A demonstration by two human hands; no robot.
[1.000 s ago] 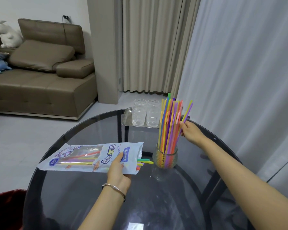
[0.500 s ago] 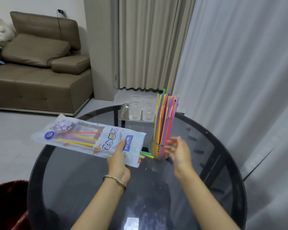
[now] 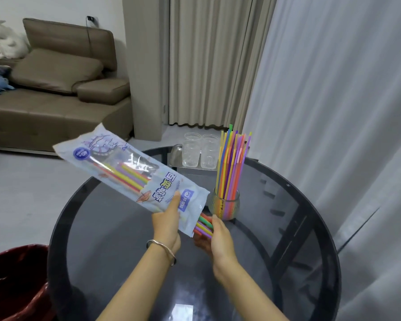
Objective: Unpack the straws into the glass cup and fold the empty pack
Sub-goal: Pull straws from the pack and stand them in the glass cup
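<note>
**A:** Few straws look left to move in the head view. Your left hand [image 3: 166, 224] pinches the pack [image 3: 130, 177] near its mouth, thumb on top. The pack is held above the table [image 3: 299, 205] with its sealed end tilted toward 10 o'clock.

**B:** And your right hand [image 3: 218, 237]?

**A:** Its thumb and fingers close on the last straws [image 3: 204, 225] poking from the mouth. The glass cup [image 3: 226, 206] stands just beyond, at 1 o'clock of that hand, and it holds a tall bundle [image 3: 232, 163].

**B:** So you're mid-unpacking. Next you'd likely draw them clear, tip them upright and drop them in. Folding waits until the pack is empty.
</note>
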